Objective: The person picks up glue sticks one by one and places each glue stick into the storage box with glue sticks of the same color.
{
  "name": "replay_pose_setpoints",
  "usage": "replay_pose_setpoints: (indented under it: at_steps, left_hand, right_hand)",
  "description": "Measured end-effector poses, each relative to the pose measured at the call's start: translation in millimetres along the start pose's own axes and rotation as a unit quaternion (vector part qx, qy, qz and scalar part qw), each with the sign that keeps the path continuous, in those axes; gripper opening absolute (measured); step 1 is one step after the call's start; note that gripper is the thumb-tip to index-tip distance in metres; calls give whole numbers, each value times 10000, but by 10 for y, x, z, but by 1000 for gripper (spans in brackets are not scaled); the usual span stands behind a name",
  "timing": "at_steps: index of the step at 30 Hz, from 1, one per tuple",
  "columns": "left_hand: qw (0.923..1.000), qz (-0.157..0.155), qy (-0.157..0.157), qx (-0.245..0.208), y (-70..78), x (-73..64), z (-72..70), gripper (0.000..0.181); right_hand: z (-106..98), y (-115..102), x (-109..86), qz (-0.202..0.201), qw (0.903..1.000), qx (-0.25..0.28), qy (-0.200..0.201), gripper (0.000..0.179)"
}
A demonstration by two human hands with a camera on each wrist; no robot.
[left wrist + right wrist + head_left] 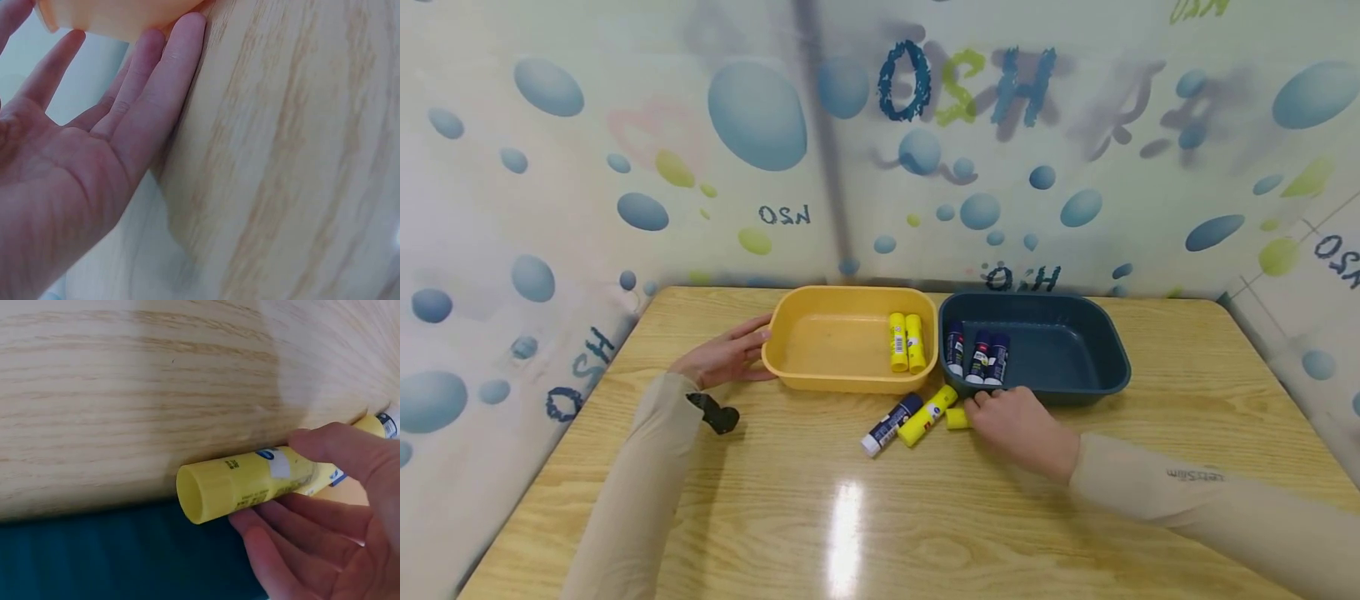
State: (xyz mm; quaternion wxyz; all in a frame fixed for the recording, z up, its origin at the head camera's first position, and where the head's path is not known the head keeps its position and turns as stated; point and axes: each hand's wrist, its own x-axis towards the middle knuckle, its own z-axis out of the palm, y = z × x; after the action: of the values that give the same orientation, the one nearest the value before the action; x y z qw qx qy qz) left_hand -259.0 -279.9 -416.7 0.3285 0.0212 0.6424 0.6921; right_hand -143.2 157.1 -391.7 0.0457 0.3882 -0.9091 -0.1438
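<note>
My right hand [1021, 429] pinches a yellow glue stick [228, 484] between thumb and fingers, low over the table in front of the dark blue bin [1060, 393]. To its left lie another yellow glue stick [927, 415] and a navy glue stick [891, 425] with a white end, both slanted. My left hand [722, 357] touches the left end of the orange-yellow bin [835, 383], its fingers fairly straight in the left wrist view. Two yellow glue sticks [898, 343] stand or lean inside that bin at the right. Several navy glue sticks [979, 357] are in the blue bin's left part.
Both bins sit side by side near the back of the wooden table [760, 517]. Behind them hangs a patterned backdrop [865, 200]. A small black object [721, 417] shows at the left sleeve's cuff.
</note>
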Motion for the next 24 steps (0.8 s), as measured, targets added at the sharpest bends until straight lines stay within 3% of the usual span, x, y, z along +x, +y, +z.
replay_pose_setpoints:
  at_steps: [6, 12, 24]
  left_hand:
    - [10000, -5, -46, -18, -3, 13, -20, 61]
    - [10000, -57, -32, -38, -4, 23, -30, 60]
    - [10000, -39, -27, 24, -11, 20, -17, 60]
  right_hand:
    - [39, -35, 26, 6, 9999, -140, -81, 10]
    - [18, -27, 38, 79, 9992, 131, -361, 15]
    - [-81, -25, 37, 64, 9970, 531, -554, 19]
